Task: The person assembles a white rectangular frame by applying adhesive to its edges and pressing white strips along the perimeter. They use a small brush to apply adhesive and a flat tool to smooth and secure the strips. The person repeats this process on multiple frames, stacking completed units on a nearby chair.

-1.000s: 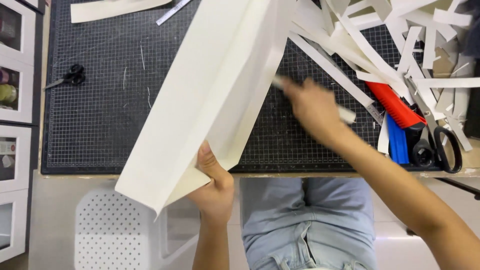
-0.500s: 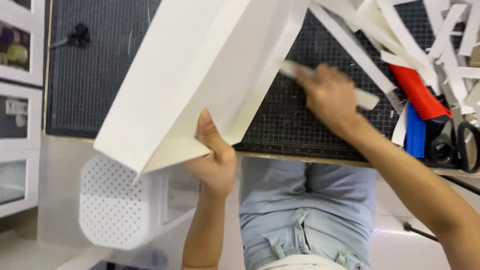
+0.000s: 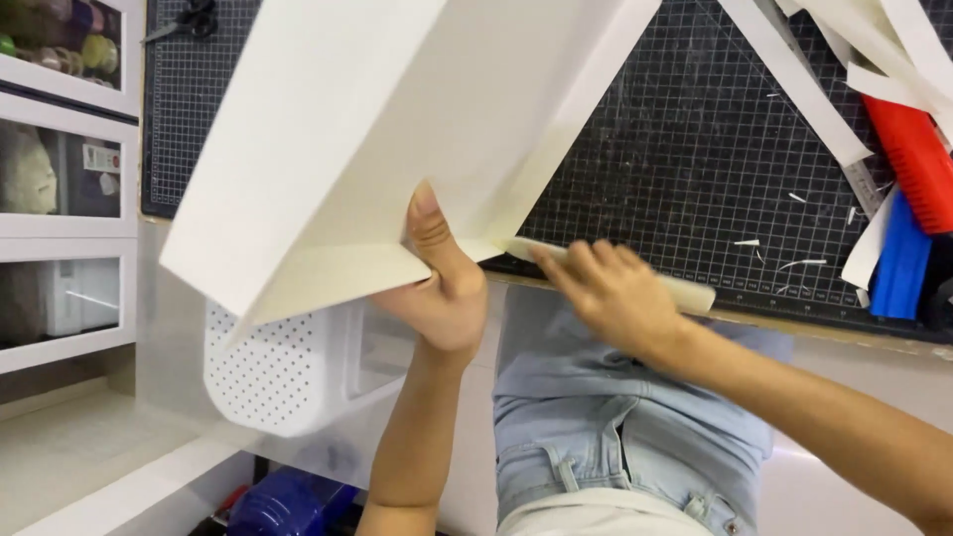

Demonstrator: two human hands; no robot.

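The left hand [image 3: 442, 288] grips the near corner of a large folded sheet of white card [image 3: 397, 129], thumb pressed flat on the upper face and fingers curled underneath. The card is held raised and tilted above the near edge of the black gridded cutting mat [image 3: 695, 169], with a folded flap running along its lower edge.

The right hand [image 3: 615, 293] is closed around a cream, stick-shaped creasing tool [image 3: 685, 293]. The tool's tip meets the card at the fold, just right of the left thumb.

Step in hand, as judged: burnishing the fold line of the card. The next move calls for firm support from the left hand while the tool runs along the crease with even pressure and the tip stays on the fold.

White paper strips [image 3: 794, 79], a red tool [image 3: 918, 159] and a blue object [image 3: 903, 258] lie at the mat's right side. A white perforated bin [image 3: 268, 367] stands below the table edge.
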